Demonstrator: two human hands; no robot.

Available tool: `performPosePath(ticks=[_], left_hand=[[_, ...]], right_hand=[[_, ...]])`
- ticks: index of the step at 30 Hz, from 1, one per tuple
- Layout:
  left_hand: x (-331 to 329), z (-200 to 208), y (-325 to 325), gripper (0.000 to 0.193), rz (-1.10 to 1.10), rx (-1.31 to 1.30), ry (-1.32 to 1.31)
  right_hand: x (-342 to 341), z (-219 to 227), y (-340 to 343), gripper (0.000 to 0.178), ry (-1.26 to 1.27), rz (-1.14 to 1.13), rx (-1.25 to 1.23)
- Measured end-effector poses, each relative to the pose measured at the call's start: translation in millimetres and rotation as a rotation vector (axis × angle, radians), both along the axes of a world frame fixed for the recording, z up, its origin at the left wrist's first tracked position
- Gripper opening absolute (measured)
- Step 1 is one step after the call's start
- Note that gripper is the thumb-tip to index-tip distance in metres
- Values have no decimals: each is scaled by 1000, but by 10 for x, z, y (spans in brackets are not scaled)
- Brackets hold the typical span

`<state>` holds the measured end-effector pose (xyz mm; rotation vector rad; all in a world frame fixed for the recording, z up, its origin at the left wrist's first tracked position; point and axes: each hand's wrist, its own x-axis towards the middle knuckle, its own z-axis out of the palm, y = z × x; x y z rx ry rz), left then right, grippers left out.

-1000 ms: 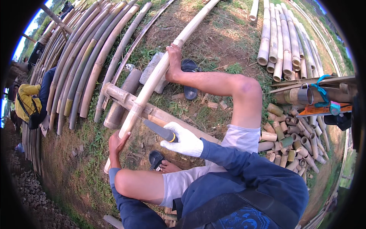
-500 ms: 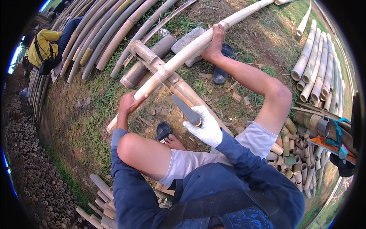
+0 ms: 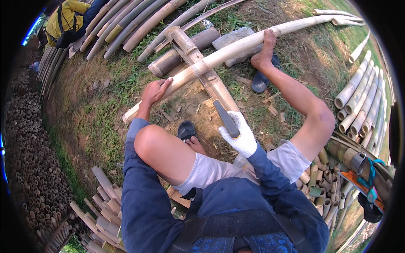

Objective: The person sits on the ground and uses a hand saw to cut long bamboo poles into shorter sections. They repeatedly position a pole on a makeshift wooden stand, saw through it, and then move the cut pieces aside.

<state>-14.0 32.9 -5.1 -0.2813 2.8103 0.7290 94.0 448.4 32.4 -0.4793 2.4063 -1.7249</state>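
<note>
A long pale bamboo pole (image 3: pixel 236 51) lies slantwise across a split-bamboo stand (image 3: pixel 221 86). My bare left hand (image 3: pixel 155 90) is closed around the pole near its lower left end. My bare right foot (image 3: pixel 265 52) presses on the pole farther along. In a white knit glove, my right hand (image 3: pixel 242 137) grips a handsaw (image 3: pixel 225 118) with a dark grey upper part. Its thin blade is nearly edge-on and hard to make out, pointing toward the place where pole and stand cross.
A thick brown bamboo piece (image 3: pixel 168 62) and a flat stone (image 3: pixel 230 44) lie beyond the stand. Bamboo poles (image 3: pixel 358 101) are stacked at right, short cut pieces (image 3: pixel 314 177) beside my hip. Another person in yellow (image 3: pixel 69 19) bends at far left. A black sandal (image 3: pixel 185 130) is underfoot.
My right hand and the saw have shifted slightly right and down in view, back from the pole. The whole view has turned a little; my left hand still holds the pole.
</note>
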Motion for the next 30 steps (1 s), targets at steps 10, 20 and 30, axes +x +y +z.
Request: performPosePath(ticks=[10,20,30], left_hand=[[14,-55,-1,82,28,-27,19],[51,-43,12,84,-49,-33,67],[145,70,126,84,-86,-132,17]], right_hand=[[134,-163,-68,60,34,77,77],[190,-103,-147,57,14,61,76],[125,269,-148,53,78,-57,33]])
